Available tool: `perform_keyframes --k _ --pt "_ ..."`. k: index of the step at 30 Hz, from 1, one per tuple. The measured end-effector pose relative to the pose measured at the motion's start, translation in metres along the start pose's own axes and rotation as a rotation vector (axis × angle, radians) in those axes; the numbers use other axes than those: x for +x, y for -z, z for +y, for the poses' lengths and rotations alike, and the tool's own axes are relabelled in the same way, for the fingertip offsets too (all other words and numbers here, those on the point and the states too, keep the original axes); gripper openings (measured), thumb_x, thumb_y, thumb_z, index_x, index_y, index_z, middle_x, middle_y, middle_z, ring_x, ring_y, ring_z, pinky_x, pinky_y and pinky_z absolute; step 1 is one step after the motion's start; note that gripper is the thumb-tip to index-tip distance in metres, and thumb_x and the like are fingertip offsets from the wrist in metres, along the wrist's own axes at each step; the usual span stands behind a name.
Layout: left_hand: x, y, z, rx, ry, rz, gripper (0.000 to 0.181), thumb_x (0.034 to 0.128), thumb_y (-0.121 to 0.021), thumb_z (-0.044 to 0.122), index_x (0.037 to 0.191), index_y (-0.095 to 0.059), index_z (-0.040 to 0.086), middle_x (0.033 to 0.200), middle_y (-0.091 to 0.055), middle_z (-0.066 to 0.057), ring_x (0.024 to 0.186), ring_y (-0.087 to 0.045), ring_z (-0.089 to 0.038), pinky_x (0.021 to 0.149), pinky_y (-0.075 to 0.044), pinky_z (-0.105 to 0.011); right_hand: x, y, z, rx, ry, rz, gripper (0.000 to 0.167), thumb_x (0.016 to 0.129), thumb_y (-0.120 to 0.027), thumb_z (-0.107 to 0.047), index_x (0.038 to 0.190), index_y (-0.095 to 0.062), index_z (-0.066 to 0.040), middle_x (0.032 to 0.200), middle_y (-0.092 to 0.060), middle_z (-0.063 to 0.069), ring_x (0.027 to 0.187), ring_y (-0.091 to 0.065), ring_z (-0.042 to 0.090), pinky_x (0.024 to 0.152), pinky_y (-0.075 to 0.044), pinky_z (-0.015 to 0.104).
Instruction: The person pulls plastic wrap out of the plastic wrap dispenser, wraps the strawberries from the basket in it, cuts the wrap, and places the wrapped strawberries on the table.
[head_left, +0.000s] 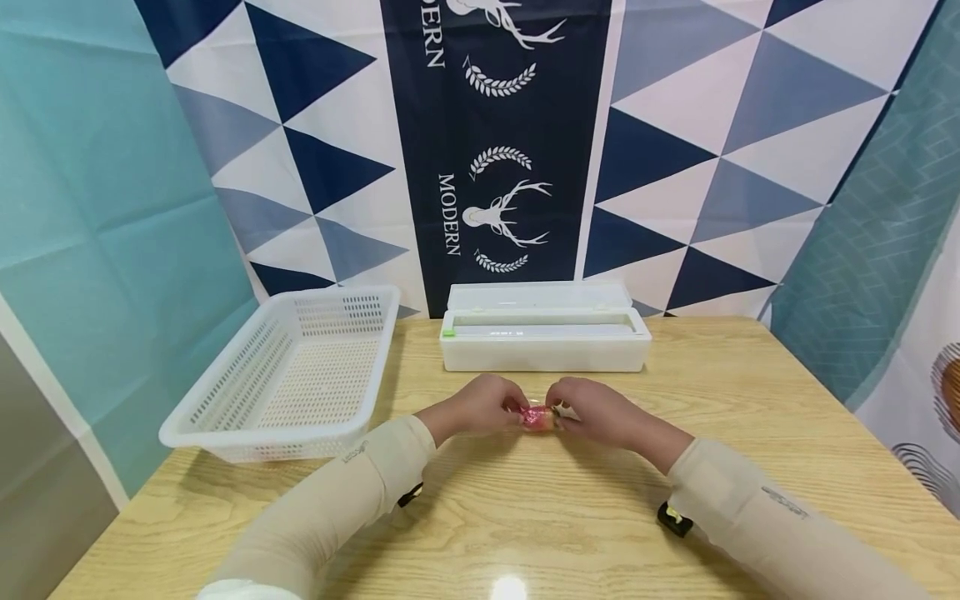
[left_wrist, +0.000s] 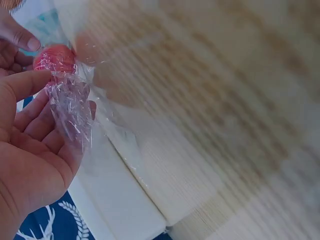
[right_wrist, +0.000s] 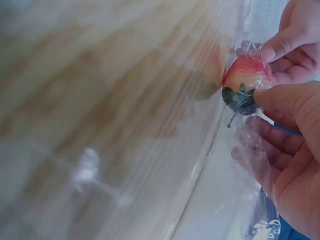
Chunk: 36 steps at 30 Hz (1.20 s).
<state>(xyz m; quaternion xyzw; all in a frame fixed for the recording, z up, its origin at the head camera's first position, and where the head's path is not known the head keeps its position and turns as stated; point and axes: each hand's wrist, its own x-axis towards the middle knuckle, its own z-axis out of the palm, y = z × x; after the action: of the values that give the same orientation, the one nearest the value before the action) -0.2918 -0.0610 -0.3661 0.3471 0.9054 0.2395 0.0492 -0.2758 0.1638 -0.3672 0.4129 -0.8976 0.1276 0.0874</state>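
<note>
A red and yellow strawberry-like fruit point(head_left: 537, 418) with green leaves and a stem point(right_wrist: 241, 100) lies at the middle of the table, wrapped in clear film point(left_wrist: 72, 107). My left hand point(head_left: 483, 406) pinches the film at the fruit's red end; in the left wrist view the gathered film lies over the fingers of this hand point(left_wrist: 37, 145). From the other side, my right hand point(head_left: 596, 412) pinches the wrap at the leafy end, its thumb beside the leaves in the right wrist view, where film hangs over the hand point(right_wrist: 295, 155).
Behind the hands stands a long white box point(head_left: 546, 354) with its lid raised and a green piece at its left end. A white perforated basket point(head_left: 270, 433) is on the left of the wooden table point(head_left: 525, 517). Patterned cloth hangs behind.
</note>
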Motion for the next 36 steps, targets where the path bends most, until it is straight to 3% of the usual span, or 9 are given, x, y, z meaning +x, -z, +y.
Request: perform_keyframes --k 6,10,13,17,21,24,30,36 --pt "0.007 0.002 -0.004 0.027 0.085 0.041 0.013 0.0888 -0.070 0.013 0.100 -0.074 0.007 0.084 -0.068 0.004 0.078 -0.059 -0.006 0.074 -0.049 -0.022 0.010 -0.003 0.003 -0.015 -0.071 -0.023 0.008 0.088 -0.070 -0.007 0.095 -0.067 -0.006 0.087 -0.065 0.000 0.080 -0.062 0.014 0.072 -0.053 0.034" --pt "0.008 0.003 -0.004 0.071 0.111 0.078 0.016 0.0887 -0.071 0.015 0.102 -0.072 0.007 0.089 -0.068 0.001 0.083 -0.060 -0.011 0.078 -0.049 -0.024 0.013 -0.002 0.004 -0.040 -0.081 0.008 0.014 0.088 -0.069 -0.007 0.100 -0.068 -0.002 0.093 -0.067 0.006 0.088 -0.064 0.022 0.079 -0.053 0.039" --pt "0.008 0.003 -0.003 0.108 0.098 0.113 0.015 0.0874 -0.073 0.016 0.100 -0.071 0.008 0.088 -0.065 0.001 0.083 -0.057 -0.013 0.077 -0.048 -0.023 0.011 0.000 0.004 -0.059 -0.056 0.068 0.019 0.084 -0.073 -0.006 0.101 -0.067 -0.001 0.098 -0.066 0.009 0.094 -0.063 0.027 0.084 -0.051 0.042" --pt "0.009 0.003 0.001 0.140 0.046 0.119 0.010 0.0843 -0.075 0.016 0.091 -0.070 0.011 0.083 -0.062 0.002 0.078 -0.053 -0.012 0.072 -0.045 -0.023 0.010 0.003 0.004 -0.051 -0.014 0.113 0.019 0.077 -0.076 -0.002 0.094 -0.067 -0.004 0.092 -0.064 0.006 0.089 -0.060 0.024 0.081 -0.050 0.041" --pt "0.013 -0.001 0.003 0.218 -0.005 0.086 0.017 0.0809 -0.077 0.017 0.096 -0.071 0.013 0.086 -0.063 0.005 0.079 -0.052 -0.009 0.073 -0.044 -0.022 0.014 0.001 0.005 -0.019 -0.034 0.051 0.018 0.076 -0.076 -0.002 0.092 -0.067 -0.006 0.087 -0.061 0.003 0.081 -0.056 0.018 0.076 -0.049 0.037" --pt "0.017 -0.005 0.003 0.254 -0.011 0.073 0.022 0.0805 -0.079 0.019 0.101 -0.071 0.014 0.089 -0.062 0.008 0.081 -0.051 -0.008 0.074 -0.044 -0.021 0.017 -0.001 0.006 0.004 -0.085 -0.001 0.019 0.077 -0.076 -0.004 0.093 -0.066 -0.006 0.086 -0.060 0.002 0.078 -0.053 0.016 0.073 -0.048 0.035" --pt "0.027 -0.004 0.003 0.169 0.030 0.063 0.021 0.0814 -0.080 0.017 0.099 -0.069 0.013 0.087 -0.062 0.008 0.079 -0.053 -0.008 0.073 -0.045 -0.019 0.023 -0.003 0.006 0.069 -0.190 -0.048 0.016 0.084 -0.074 -0.010 0.097 -0.064 -0.006 0.087 -0.062 0.002 0.079 -0.055 0.016 0.074 -0.049 0.036" --pt "0.037 -0.001 -0.003 0.056 0.056 0.027 0.026 0.0802 -0.081 0.012 0.104 -0.070 0.009 0.090 -0.064 0.005 0.084 -0.059 -0.012 0.075 -0.047 -0.017 0.027 -0.003 0.014 0.137 -0.233 -0.070 0.015 0.086 -0.072 -0.009 0.096 -0.063 -0.004 0.082 -0.061 0.002 0.075 -0.053 0.016 0.071 -0.048 0.035"
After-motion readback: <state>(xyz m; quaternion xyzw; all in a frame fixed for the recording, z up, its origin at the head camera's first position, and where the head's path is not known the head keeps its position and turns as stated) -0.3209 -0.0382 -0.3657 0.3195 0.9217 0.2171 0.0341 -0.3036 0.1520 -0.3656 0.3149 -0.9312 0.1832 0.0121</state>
